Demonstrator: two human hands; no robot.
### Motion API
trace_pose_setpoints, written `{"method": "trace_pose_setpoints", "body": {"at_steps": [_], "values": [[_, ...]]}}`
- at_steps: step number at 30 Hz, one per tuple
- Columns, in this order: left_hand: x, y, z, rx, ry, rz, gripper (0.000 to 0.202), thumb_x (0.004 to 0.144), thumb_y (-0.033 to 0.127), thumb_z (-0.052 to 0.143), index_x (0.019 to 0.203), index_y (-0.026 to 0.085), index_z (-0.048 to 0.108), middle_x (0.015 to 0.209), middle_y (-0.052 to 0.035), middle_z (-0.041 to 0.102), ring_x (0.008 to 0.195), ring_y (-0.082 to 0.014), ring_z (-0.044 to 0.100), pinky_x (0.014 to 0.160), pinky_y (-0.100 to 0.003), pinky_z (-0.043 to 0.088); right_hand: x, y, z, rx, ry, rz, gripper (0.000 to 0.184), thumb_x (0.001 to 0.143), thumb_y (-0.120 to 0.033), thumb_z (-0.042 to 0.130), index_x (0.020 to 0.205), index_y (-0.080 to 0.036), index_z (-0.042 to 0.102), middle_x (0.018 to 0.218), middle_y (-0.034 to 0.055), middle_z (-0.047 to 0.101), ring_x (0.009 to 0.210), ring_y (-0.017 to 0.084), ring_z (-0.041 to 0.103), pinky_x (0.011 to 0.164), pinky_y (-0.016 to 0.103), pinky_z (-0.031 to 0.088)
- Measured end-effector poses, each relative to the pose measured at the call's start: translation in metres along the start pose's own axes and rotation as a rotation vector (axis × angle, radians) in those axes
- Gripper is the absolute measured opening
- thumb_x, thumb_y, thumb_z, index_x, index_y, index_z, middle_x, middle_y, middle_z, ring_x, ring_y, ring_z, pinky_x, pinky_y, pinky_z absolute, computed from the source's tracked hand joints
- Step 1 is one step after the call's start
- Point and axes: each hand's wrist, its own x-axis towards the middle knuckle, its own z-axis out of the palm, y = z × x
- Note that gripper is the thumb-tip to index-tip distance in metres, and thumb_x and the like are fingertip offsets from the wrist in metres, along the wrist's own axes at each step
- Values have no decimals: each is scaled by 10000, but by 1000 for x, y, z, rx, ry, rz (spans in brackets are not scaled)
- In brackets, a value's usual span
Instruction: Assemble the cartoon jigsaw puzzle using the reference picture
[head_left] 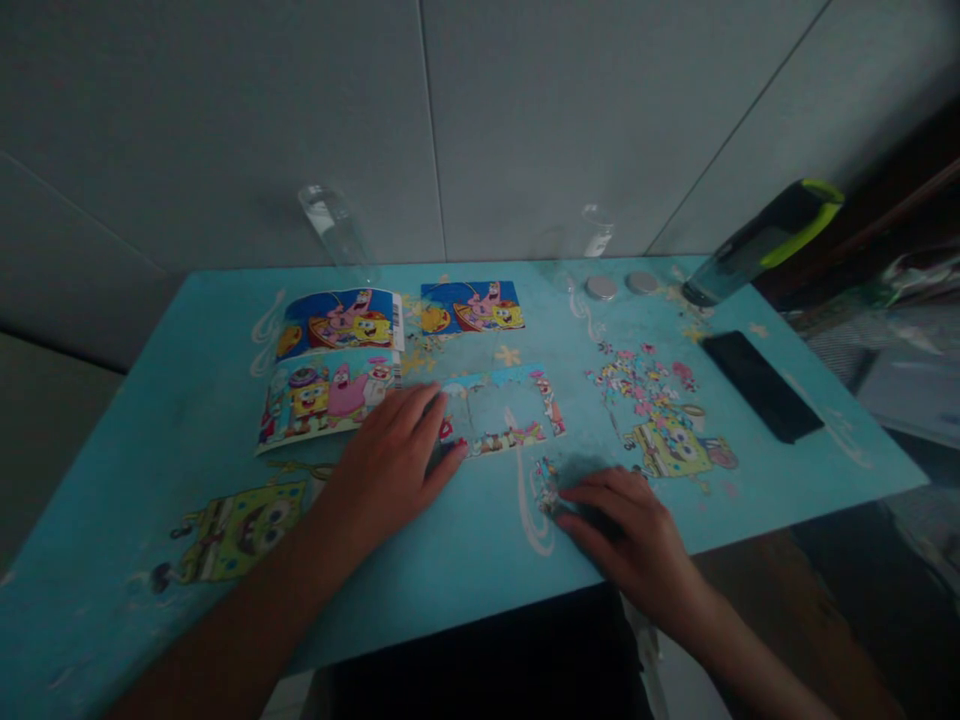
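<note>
A jigsaw puzzle frame point(499, 441), its edge pieces joined around a bare middle, lies at the centre of the table. My left hand point(401, 450) rests flat at its left side, fingers and thumb apart, the tips touching the frame's left edge. My right hand point(634, 520) is lower right, with thumb and forefinger a little apart beside a small cluster of loose puzzle pieces point(546, 485). No piece can be made out between those fingers. A bigger heap of puzzle pieces point(641, 380) spreads out farther right.
Behind my left hand lies a cartoon picture sheet point(337, 350); a finished-looking blue puzzle point(474, 307) is at the back. Clear tubes point(337, 230) point(596, 235), silver lids point(600, 288) and a dark bottle point(761, 245) stand along the wall. A black phone-like slab point(761, 385) lies right.
</note>
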Motion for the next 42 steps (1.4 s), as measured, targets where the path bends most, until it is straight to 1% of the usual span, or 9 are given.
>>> {"method": "trace_pose_setpoints", "body": {"at_steps": [4,7,11,15,18,28,33,37,42], "values": [[0,1,0,3,6,2,527,1001,459,528,1395,109,526,1455,-194,530,1355,-354,503,1181,-558,410,1,2,-2,101,50,57,133,1009,-255,606,1065,-240,726,976,58,707,913,220,656,817,404,515],[0,2,0,12,7,6,517,1006,457,520,1388,110,529,1449,-194,532,1347,-355,509,1173,-559,418,2,3,0,112,69,62,143,1005,-251,609,1085,-242,727,981,54,707,917,215,655,807,392,518],[0,3,-1,22,-4,8,539,1008,457,519,1391,78,525,1449,-210,531,1360,-359,497,1181,-551,413,4,0,3,9,21,45,185,982,-303,662,1147,-264,736,1009,55,705,932,233,652,840,423,503],[0,2,0,-6,7,2,518,999,444,539,1390,104,532,1448,-206,537,1366,-356,495,1182,-564,409,6,-3,2,-91,-37,-15,262,965,-371,690,1205,-274,734,1015,72,687,913,244,642,813,427,495],[0,1,1,-10,7,2,519,995,438,548,1393,105,532,1453,-203,535,1368,-354,493,1193,-563,393,6,-4,1,-133,-49,-46,274,969,-374,682,1222,-281,729,1020,77,677,899,241,633,799,423,488],[0,2,1,14,6,12,522,1013,453,510,1393,95,525,1456,-199,530,1363,-351,492,1188,-550,396,5,1,3,-73,-52,-17,146,949,-379,721,1049,-276,748,1043,55,703,937,235,668,846,420,496],[-1,1,2,25,5,20,536,1011,454,515,1398,84,518,1467,-205,522,1365,-355,483,1184,-552,401,5,0,-2,-67,-86,-12,259,980,-368,671,1221,-281,712,1118,82,696,1009,256,669,875,446,524],[-1,0,2,-1,22,23,513,1014,445,511,1387,94,531,1452,-203,536,1346,-353,507,1180,-558,403,7,-2,-5,-65,-112,-5,213,1001,-321,628,1181,-282,735,1080,83,691,982,250,666,850,433,536],[2,0,-1,-32,56,18,490,1017,424,510,1399,118,521,1459,-195,527,1359,-340,508,1170,-543,420,6,-4,-4,-53,-89,15,207,998,-284,628,1181,-276,726,1068,75,685,977,244,659,863,434,528]]}}
